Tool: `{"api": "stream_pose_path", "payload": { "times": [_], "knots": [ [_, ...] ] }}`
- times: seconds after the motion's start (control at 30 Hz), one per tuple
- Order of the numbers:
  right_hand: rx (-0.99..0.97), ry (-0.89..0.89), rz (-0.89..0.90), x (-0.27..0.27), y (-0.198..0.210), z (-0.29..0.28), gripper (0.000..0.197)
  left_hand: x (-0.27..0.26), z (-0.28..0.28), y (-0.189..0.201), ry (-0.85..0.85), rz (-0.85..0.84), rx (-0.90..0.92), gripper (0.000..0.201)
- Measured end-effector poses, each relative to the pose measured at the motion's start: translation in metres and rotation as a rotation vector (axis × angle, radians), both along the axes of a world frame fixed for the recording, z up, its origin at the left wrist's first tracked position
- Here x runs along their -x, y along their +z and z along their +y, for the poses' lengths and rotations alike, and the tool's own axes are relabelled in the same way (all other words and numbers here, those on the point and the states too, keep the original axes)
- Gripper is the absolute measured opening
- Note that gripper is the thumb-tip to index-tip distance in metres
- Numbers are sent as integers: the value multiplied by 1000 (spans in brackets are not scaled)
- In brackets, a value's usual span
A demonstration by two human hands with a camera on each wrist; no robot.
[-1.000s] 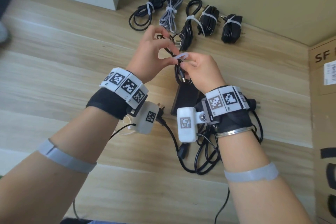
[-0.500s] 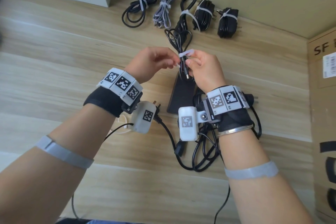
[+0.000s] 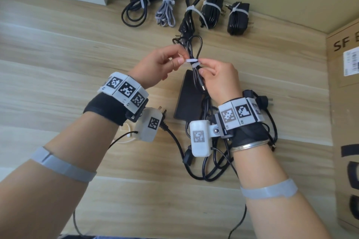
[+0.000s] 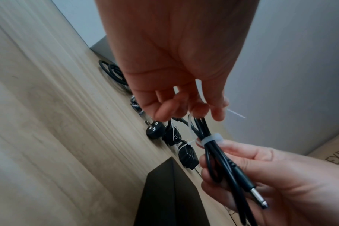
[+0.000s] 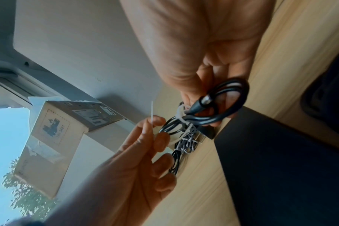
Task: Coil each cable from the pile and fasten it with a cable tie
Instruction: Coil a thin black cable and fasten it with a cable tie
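Right hand (image 3: pixel 217 77) grips the coil (image 3: pixel 195 54); left hand (image 3: pixel 159 66), at nine o'clock, pinches the tie (image 3: pixel 192 61) tail crossing it.

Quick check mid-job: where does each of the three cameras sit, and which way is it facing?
Head: worn above, facing down at the table; both forearms and hands show.
Left wrist: looks along the left hand to the cable tie.
Right wrist: looks along the right hand to the coiled cable.
Shared: both wrist views show tie, cable, both hands.
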State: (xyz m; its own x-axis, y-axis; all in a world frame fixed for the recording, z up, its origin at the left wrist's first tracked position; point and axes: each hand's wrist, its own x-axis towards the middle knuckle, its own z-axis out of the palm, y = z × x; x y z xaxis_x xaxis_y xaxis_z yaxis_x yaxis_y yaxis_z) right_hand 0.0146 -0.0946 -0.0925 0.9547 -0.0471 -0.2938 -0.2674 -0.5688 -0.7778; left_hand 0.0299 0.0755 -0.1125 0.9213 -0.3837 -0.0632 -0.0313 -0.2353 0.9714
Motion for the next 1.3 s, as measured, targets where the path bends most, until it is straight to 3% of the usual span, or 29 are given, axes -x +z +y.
{"api": "stream_pose_path", "payload": {
  "times": [0.43,0.73,1.03,1.3],
  "knots": [
    [167,88,-57,10,0,-6,30,-6,-14,6,120,-195,-407,11],
    [201,114,-49,13,4,-2,33,-12,-27,10,91,-200,-502,15],
    [122,100,-62,15,3,-1,32,-8,-27,7,144,-61,-457,17],
    [136,107,-70,13,4,-2,32,-7,-24,8,215,29,-267,17]
  ]
}}
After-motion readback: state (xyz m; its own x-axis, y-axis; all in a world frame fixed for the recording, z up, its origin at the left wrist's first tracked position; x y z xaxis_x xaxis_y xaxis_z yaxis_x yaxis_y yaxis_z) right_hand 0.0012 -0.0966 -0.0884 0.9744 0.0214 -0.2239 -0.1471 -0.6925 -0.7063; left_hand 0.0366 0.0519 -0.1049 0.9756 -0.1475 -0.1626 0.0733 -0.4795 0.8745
